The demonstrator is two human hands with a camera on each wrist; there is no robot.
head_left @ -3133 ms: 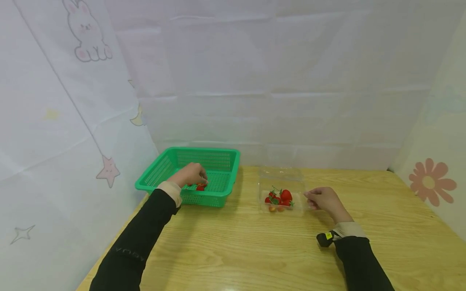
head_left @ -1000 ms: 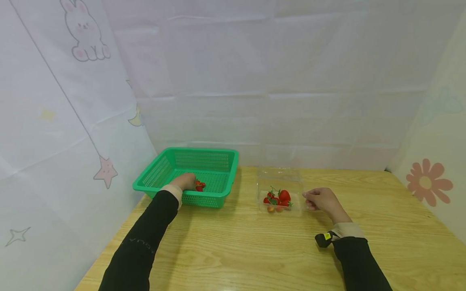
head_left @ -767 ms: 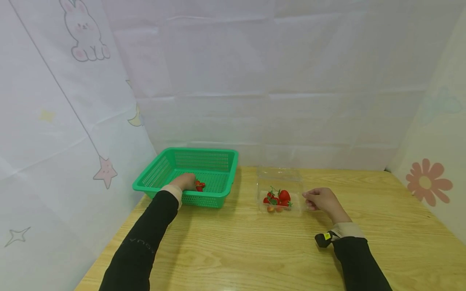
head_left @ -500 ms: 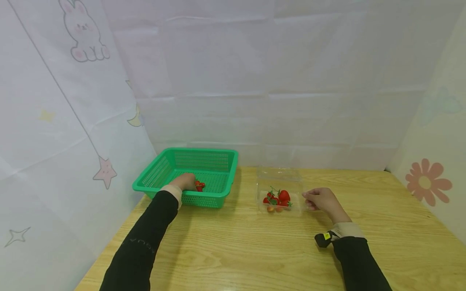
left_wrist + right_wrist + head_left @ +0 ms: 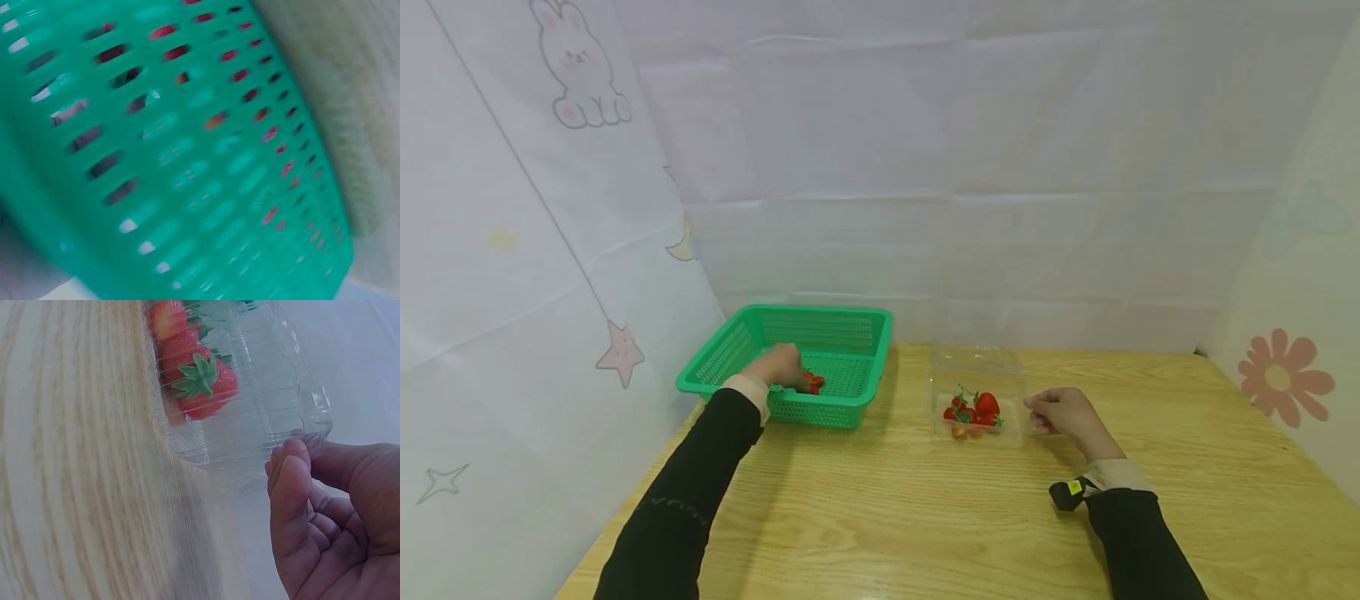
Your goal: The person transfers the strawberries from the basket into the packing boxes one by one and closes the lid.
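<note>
My left hand [image 5: 780,365] is inside the green plastic basket [image 5: 880,358], fingers pointing down beside some small red fruit [image 5: 814,382]. Its fingertips are hidden, so whether they hold anything does not show. In the left wrist view the slotted basket wall [image 5: 181,181] blocks most of the hand, and red shows through its slots. My right hand [image 5: 1063,417] pinches the right edge of a clear plastic clamshell box [image 5: 1011,383] between thumb and fingers. Inside the box lie strawberries [image 5: 987,405] and other red fruit with green stems. The right wrist view shows a strawberry [image 5: 209,394] through the clear wall.
Both containers stand on a wood-grain table [image 5: 880,508], basket at left, box right of centre. The box's raised clear lid [image 5: 976,358] is at its back. A pale cloth [image 5: 880,167] hangs behind the table and along both sides.
My left hand reached lower into the basket, stayed there, and has now risen a little, with the forearm shifting left. The right hand and the clamshell box have stayed in place.
</note>
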